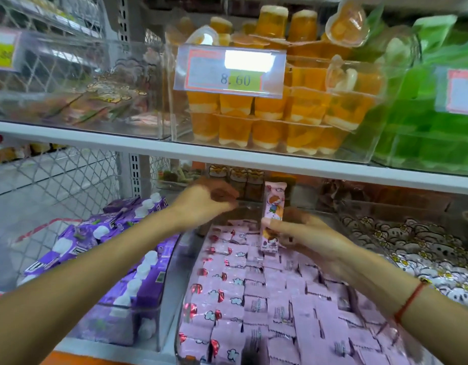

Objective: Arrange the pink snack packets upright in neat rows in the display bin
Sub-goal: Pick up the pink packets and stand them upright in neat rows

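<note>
My right hand pinches one pink snack packet upright, long axis vertical, above the far end of the display bin. My left hand, blurred, hovers left of that packet with its fingers loosely curled, holding nothing. Below, the packed pink packets stand in about six rows, too many to count.

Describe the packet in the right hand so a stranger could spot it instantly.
Find the lower shelf's clear bin packed with pink packets. Near its back, the right hand pinches one packet. It alone stands tall above the rows, cartoon face showing.
</note>
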A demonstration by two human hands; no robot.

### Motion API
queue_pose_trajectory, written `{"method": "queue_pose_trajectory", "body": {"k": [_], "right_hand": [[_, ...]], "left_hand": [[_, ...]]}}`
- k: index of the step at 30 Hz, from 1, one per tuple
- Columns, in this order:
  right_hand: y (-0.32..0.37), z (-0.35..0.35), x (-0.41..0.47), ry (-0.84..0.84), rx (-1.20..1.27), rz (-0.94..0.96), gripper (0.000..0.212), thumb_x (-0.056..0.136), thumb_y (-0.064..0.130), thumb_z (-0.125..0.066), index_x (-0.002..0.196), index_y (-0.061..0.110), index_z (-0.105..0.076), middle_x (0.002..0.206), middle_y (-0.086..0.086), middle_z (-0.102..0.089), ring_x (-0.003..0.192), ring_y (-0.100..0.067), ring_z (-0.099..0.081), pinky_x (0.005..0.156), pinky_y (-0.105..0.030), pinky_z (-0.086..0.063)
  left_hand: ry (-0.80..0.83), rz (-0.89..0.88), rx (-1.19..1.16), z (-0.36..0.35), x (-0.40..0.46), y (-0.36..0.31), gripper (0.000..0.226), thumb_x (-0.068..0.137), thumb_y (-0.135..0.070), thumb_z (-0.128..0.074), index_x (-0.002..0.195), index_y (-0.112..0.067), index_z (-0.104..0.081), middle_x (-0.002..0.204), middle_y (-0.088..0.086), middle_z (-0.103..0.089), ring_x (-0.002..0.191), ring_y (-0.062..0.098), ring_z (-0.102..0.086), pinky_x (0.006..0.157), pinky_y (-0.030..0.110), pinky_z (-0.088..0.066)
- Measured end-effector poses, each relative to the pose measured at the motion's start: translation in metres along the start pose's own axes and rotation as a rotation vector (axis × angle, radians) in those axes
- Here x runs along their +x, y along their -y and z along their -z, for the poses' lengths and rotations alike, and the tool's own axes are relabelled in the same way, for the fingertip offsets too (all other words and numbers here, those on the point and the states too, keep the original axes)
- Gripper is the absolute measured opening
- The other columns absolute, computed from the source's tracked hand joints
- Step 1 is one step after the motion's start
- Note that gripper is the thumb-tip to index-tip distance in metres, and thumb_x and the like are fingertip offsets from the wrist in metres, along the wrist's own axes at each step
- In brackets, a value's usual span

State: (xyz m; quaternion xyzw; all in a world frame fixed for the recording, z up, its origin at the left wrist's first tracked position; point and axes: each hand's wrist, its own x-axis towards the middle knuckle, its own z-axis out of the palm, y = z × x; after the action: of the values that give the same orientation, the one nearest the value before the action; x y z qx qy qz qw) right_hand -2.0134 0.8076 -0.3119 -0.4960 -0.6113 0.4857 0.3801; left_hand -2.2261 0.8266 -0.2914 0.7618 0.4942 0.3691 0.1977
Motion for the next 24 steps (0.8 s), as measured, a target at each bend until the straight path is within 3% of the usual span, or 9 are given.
{"method": "queue_pose_trajectory", "body": {"k": [4, 7, 9, 11, 13, 14, 17, 20, 24], "right_hand": [[0.004, 0.001, 0.021, 0.01, -0.131, 0.039, 0.041, 0.071, 0.041, -0.077, 0.109, 0.027, -0.068, 0.104, 0.007, -0.072, 0.096, -0.008, -0.066, 0.085, -0.021, -0.049], [0.007, -0.003, 0.036, 0.006, -0.095, 0.088, 0.028, 0.074, 0.03, -0.077, 0.101, 0.023, -0.071, 0.092, 0.006, -0.074, 0.075, -0.001, -0.068, 0.062, -0.012, -0.049], [0.009, -0.008, 0.045, -0.005, -0.206, 0.167, 0.024, 0.072, 0.03, -0.079, 0.094, 0.026, -0.072, 0.085, 0.013, -0.073, 0.074, 0.002, -0.068, 0.061, -0.009, -0.048], [0.011, -0.012, 0.053, 0.039, -0.338, 0.231, 0.028, 0.071, 0.028, -0.081, 0.096, 0.028, -0.068, 0.09, 0.014, -0.071, 0.083, 0.0, -0.067, 0.069, -0.008, -0.05], [0.01, -0.014, 0.061, 0.112, -0.502, 0.236, 0.037, 0.078, 0.021, -0.075, 0.112, 0.024, -0.06, 0.104, 0.006, -0.068, 0.095, -0.01, -0.065, 0.083, -0.019, -0.053], [0.008, -0.013, 0.063, 0.126, -0.62, 0.233, 0.038, 0.085, 0.019, -0.068, 0.12, 0.022, -0.054, 0.105, 0.002, -0.067, 0.094, -0.013, -0.065, 0.082, -0.024, -0.054], [-0.003, -0.008, 0.062, 0.196, -0.909, 0.26, 0.036, 0.099, 0.019, -0.04, 0.134, 0.028, -0.046, 0.091, 0.007, -0.064, 0.074, -0.01, -0.064, 0.06, -0.016, -0.05], [-0.015, 0.0, 0.062, 0.227, -1.205, 0.272, 0.04, 0.102, 0.033, -0.027, 0.14, 0.036, -0.039, 0.142, 0.005, -0.047, 0.129, -0.02, -0.041, 0.101, -0.03, -0.035], [-0.013, 0.01, 0.065, 0.262, -1.195, 0.167, 0.04, 0.101, 0.037, -0.025, 0.138, 0.041, -0.04, 0.136, 0.0, -0.051, 0.123, -0.024, -0.045, 0.099, -0.034, -0.035]], "left_hand": [[0.088, -0.123, -0.134, -0.009, 0.023, -0.007, 0.016, 0.086, -0.029, -0.066, 0.098, -0.039, -0.062, 0.095, -0.025, -0.065, 0.088, -0.012, -0.062, 0.077, 0.006, -0.047], [0.13, -0.07, -0.34, -0.006, 0.032, -0.007, 0.021, 0.088, -0.017, -0.064, 0.09, -0.039, -0.065, 0.084, -0.024, -0.068, 0.079, -0.011, -0.065, 0.067, 0.004, -0.047], [0.149, -0.075, -0.314, -0.004, 0.032, -0.002, 0.015, 0.084, -0.03, -0.069, 0.083, -0.045, -0.067, 0.082, -0.023, -0.07, 0.078, -0.01, -0.065, 0.065, 0.006, -0.048], [0.054, -0.125, -0.199, -0.002, 0.029, 0.007, 0.017, 0.08, -0.036, -0.072, 0.087, -0.049, -0.065, 0.083, -0.022, -0.069, 0.077, -0.012, -0.063, 0.066, 0.005, -0.048], [-0.109, -0.134, -0.197, 0.0, 0.027, 0.016, 0.018, 0.082, -0.029, -0.071, 0.096, -0.04, -0.065, 0.086, -0.02, -0.067, 0.075, -0.01, -0.064, 0.067, 0.005, -0.046], [-0.187, -0.12, -0.207, 0.003, 0.026, 0.019, 0.014, 0.083, -0.028, -0.07, 0.094, -0.033, -0.066, 0.085, -0.018, -0.068, 0.073, -0.009, -0.064, 0.065, 0.006, -0.046], [-0.362, -0.058, -0.212, 0.009, 0.025, 0.027, 0.01, 0.082, -0.027, -0.071, 0.076, -0.03, -0.064, 0.071, -0.018, -0.065, 0.06, -0.013, -0.061, 0.055, 0.004, -0.044], [-0.357, -0.043, -0.253, 0.007, 0.027, 0.028, 0.009, 0.08, -0.023, -0.073, 0.082, -0.027, -0.065, 0.073, -0.016, -0.067, 0.061, -0.012, -0.062, 0.055, 0.004, -0.045], [-0.261, -0.101, -0.26, -0.002, 0.032, 0.022, 0.017, 0.08, -0.016, -0.073, 0.081, -0.029, -0.061, 0.076, -0.022, -0.065, 0.069, -0.014, -0.063, 0.061, 0.004, -0.047]]}}
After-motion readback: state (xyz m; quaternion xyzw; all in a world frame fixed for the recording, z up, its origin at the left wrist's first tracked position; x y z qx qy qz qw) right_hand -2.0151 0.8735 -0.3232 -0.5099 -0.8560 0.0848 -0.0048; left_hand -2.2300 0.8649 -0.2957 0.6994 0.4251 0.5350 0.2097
